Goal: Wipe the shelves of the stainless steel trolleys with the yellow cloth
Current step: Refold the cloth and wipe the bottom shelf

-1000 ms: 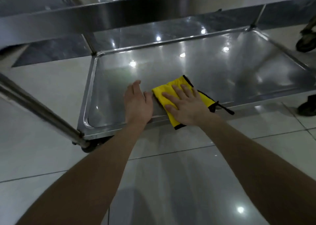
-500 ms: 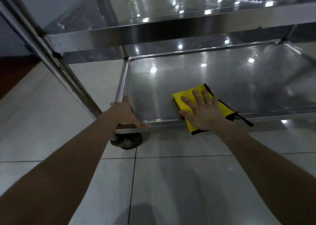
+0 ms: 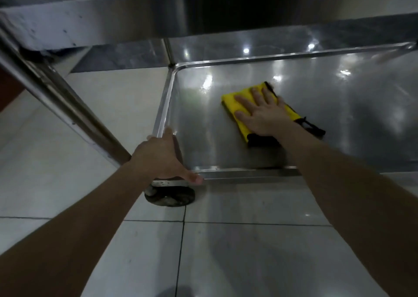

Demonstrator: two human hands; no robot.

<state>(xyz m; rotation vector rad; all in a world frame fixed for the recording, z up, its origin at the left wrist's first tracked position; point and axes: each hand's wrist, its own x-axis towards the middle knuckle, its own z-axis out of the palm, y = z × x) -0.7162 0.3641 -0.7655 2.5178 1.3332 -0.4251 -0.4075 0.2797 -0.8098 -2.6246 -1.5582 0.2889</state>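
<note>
The yellow cloth [image 3: 233,101], folded and edged in black, lies flat on the bottom shelf [image 3: 339,120] of the stainless steel trolley. My right hand [image 3: 262,113] presses down on the cloth with fingers spread, palm flat. My left hand [image 3: 162,158] grips the near left corner of the shelf's raised rim [image 3: 248,172], thumb lying along the front edge. A black loop of the cloth [image 3: 313,128] trails out to the right of my wrist.
A higher shelf of the trolley [image 3: 113,25] overhangs the top of the view. A slanted steel leg [image 3: 56,97] runs down to the corner by my left hand. A caster wheel [image 3: 169,198] sits under that corner. Pale floor tiles [image 3: 248,251] lie in front.
My right hand has slid the cloth away from the front rim, deeper onto the shelf. My left hand left the shelf beside the cloth and took hold of the near left corner.
</note>
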